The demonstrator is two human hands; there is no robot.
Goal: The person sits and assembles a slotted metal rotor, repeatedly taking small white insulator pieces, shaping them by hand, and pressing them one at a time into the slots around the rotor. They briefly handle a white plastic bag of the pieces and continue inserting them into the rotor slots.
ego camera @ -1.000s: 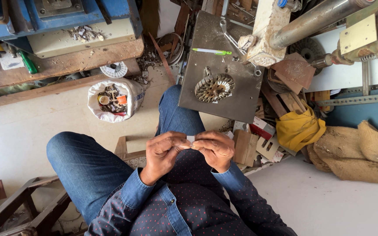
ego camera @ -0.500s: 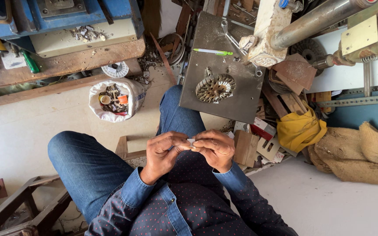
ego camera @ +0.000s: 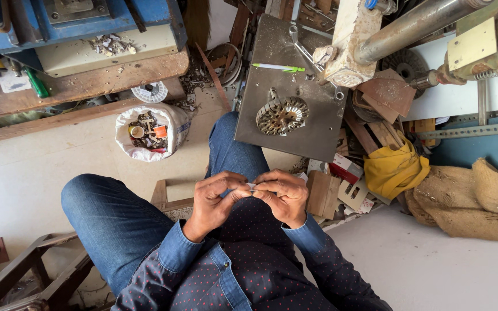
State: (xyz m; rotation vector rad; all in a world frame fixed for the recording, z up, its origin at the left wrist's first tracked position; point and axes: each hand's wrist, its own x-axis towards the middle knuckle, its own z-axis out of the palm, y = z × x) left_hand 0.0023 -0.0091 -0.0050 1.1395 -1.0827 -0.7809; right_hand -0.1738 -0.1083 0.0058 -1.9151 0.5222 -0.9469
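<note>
My left hand (ego camera: 217, 198) and my right hand (ego camera: 283, 194) meet in front of my chest, above my lap. Between their fingertips they pinch a small white strip (ego camera: 251, 186), like a bit of paper; most of it is hidden by the fingers. I sit with knees in blue jeans (ego camera: 110, 222) and wear a dark dotted shirt. Just beyond my hands a grey metal plate (ego camera: 312, 124) carries a round slotted metal core (ego camera: 282, 115) with shiny fins, and a green pen (ego camera: 278, 68) lies near the plate's far edge.
A white bag of scrap (ego camera: 150, 132) stands on the pale floor at left, by a wooden plank and blue machine base (ego camera: 87, 23). Right of the plate lie wood blocks, a yellow cloth (ego camera: 394, 170) and burlap sacking (ego camera: 479, 201). A steel shaft (ego camera: 416, 26) projects overhead.
The hands stay together on the small white strip, with only slight finger movement. The view has shifted a little.
</note>
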